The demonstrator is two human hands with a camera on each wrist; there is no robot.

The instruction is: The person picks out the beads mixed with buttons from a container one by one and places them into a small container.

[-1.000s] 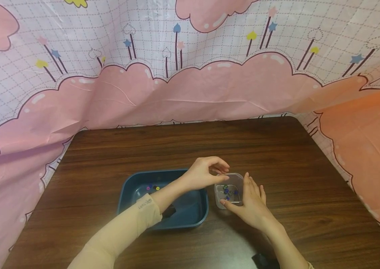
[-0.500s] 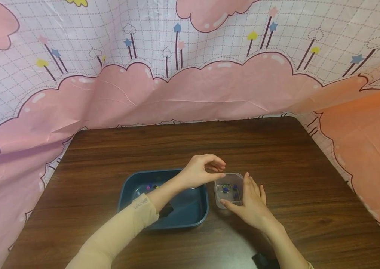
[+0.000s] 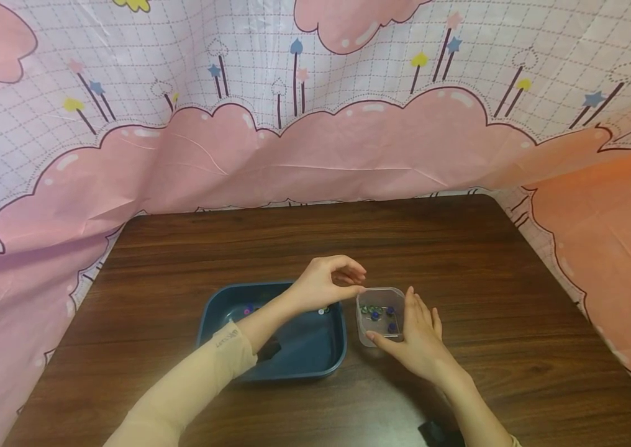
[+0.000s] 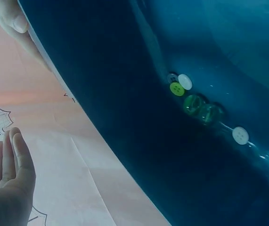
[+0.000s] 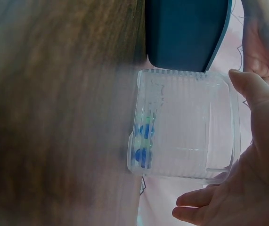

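Note:
A small clear plastic box stands on the table with several blue marbles and greenish glass marbles on its floor. My right hand holds it, thumb at the near left corner and fingers along the right side. Over the gap between box and tray hangs my left hand, its fingers loosely bent with nothing visible between them. The blue tray lies under my left forearm. Inside it the left wrist view has white buttons, a yellow-green button and green glass marbles.
The box is right beside the tray's right wall. Pink and purple pieces lie at the tray's far left, partly hidden by the arm. The brown wooden table ends at a cartoon-print curtain.
My left hand has drawn back a little to the left, away from the box. Marbles in the box have rolled into new spots. A white button in the tray has come into sight. My right hand stays.

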